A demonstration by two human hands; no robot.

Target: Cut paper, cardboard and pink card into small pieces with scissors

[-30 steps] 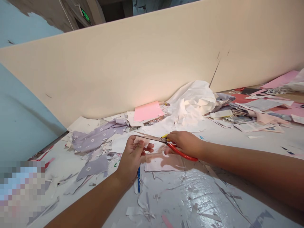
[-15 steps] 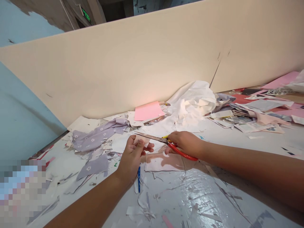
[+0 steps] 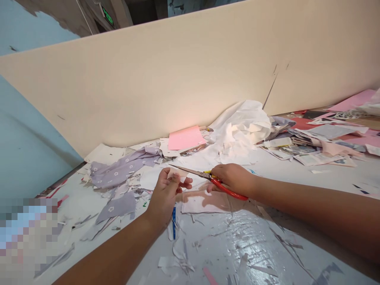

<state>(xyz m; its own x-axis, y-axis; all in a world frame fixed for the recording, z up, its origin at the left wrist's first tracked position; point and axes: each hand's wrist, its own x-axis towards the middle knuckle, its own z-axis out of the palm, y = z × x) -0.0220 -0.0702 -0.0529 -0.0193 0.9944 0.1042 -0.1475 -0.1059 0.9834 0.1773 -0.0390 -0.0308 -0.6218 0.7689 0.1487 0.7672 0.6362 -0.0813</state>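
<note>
My right hand [image 3: 233, 178] grips red-handled scissors [image 3: 208, 178], their blades pointing left toward a small pale paper piece [image 3: 175, 174]. My left hand [image 3: 166, 194] pinches that piece between thumb and fingers, just above the table. The blade tips reach the top of the piece. Below the hands a pale pink sheet [image 3: 204, 202] lies flat on the white table [image 3: 237, 245], and a blue pen [image 3: 173, 223] lies under my left wrist.
A tall beige board [image 3: 178, 75] stands behind the table. Lilac flowered fabric [image 3: 121, 168], a pink sheet [image 3: 185, 138], crumpled white cloth [image 3: 243, 122] and a pile of printed papers [image 3: 314, 146] crowd the far side. Paper scraps litter the near surface.
The scissors' blades have shifted slightly right and closed a little on the paper piece; both hands stay nearly where they were.
</note>
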